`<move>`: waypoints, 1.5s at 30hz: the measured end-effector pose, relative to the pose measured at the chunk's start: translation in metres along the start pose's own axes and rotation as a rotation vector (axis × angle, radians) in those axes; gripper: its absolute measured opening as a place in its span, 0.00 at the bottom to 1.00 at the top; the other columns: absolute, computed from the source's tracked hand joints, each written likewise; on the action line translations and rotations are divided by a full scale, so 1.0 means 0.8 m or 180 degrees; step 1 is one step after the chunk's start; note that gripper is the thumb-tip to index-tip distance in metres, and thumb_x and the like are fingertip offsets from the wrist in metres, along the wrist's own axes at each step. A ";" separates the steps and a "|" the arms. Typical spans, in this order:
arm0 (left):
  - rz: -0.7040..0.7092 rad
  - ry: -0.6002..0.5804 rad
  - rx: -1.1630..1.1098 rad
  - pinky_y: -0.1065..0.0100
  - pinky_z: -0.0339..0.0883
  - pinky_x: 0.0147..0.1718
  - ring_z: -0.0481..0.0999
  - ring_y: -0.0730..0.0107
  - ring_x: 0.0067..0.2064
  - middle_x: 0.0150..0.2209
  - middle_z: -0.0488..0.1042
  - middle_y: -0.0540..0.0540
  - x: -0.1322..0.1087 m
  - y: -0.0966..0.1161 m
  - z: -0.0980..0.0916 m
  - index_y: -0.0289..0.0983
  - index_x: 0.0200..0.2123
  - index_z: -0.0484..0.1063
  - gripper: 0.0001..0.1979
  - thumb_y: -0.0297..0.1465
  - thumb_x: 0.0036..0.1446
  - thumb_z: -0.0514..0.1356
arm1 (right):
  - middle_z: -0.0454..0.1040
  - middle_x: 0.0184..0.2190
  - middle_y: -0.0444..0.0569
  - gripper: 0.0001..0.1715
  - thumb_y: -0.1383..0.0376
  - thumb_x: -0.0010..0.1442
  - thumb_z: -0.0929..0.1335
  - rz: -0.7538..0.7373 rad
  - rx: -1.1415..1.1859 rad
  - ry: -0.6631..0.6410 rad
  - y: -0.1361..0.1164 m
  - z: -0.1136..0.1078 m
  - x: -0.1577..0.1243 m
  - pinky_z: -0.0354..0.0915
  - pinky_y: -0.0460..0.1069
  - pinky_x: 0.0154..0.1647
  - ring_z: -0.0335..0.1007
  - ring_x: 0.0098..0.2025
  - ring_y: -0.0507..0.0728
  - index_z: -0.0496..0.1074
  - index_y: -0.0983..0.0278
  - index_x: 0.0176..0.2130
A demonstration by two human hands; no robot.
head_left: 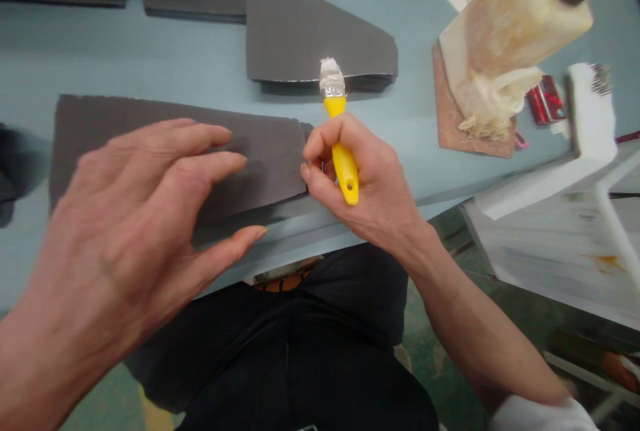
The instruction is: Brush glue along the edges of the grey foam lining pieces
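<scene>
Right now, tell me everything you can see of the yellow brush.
The yellow brush has a plastic-looking handle with a hole near its end, a silvery band and bristles caked whitish. The right-hand grip holds the handle, bristles pointing forward, overlapping the dark stack in view; whether they touch it, I can't tell.

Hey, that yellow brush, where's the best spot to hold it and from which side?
Probably by its slim yellow handle, coming from the near right, as the right hand does: its holed end lies on the near side, while the whitish bristles point away.
</scene>
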State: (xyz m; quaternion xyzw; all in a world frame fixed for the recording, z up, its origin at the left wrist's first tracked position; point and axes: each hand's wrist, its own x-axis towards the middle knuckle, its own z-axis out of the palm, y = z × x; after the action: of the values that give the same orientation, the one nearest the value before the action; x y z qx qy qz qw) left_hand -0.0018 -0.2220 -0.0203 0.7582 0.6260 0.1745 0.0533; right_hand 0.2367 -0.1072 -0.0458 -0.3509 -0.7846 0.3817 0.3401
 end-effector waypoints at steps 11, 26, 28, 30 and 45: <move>0.0390 0.0401 0.0169 0.43 0.73 0.64 0.77 0.41 0.65 0.63 0.76 0.35 0.016 0.007 0.026 0.37 0.56 0.74 0.23 0.50 0.75 0.57 | 0.75 0.34 0.40 0.05 0.66 0.62 0.68 -0.0016 -0.0021 0.0016 -0.002 0.001 0.000 0.66 0.48 0.38 0.69 0.33 0.51 0.68 0.59 0.40; 0.0276 0.0520 -0.0021 0.44 0.71 0.69 0.77 0.44 0.67 0.62 0.77 0.34 0.019 0.011 0.033 0.36 0.54 0.76 0.20 0.47 0.74 0.61 | 0.77 0.35 0.40 0.06 0.67 0.61 0.68 0.0066 0.0018 -0.0063 -0.002 0.000 -0.001 0.66 0.49 0.38 0.70 0.33 0.51 0.68 0.59 0.40; 0.0298 0.0525 -0.0050 0.40 0.69 0.70 0.76 0.40 0.68 0.63 0.77 0.33 0.018 0.008 0.034 0.36 0.54 0.76 0.20 0.46 0.73 0.61 | 0.77 0.35 0.40 0.06 0.67 0.61 0.68 0.0070 0.0023 -0.0049 -0.002 0.000 -0.001 0.66 0.49 0.38 0.70 0.33 0.51 0.68 0.59 0.40; 0.0313 0.0534 -0.0077 0.36 0.68 0.70 0.75 0.37 0.69 0.64 0.77 0.33 0.018 0.006 0.035 0.37 0.54 0.76 0.20 0.46 0.73 0.62 | 0.77 0.35 0.40 0.06 0.67 0.62 0.68 0.0078 0.0036 -0.0036 -0.003 0.000 -0.001 0.66 0.49 0.38 0.70 0.33 0.51 0.68 0.59 0.40; 0.0213 0.0474 0.0125 0.33 0.65 0.70 0.72 0.34 0.71 0.67 0.74 0.33 0.018 0.007 0.038 0.38 0.58 0.72 0.23 0.50 0.73 0.57 | 0.78 0.34 0.41 0.05 0.66 0.60 0.69 0.0250 0.0067 -0.0007 -0.007 0.000 -0.002 0.69 0.49 0.39 0.71 0.34 0.52 0.69 0.58 0.39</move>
State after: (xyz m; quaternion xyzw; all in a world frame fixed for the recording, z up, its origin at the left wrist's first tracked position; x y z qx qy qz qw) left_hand 0.0159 -0.2051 -0.0442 0.7645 0.6059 0.2197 -0.0141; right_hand 0.2359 -0.1109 -0.0418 -0.3774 -0.7665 0.4033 0.3277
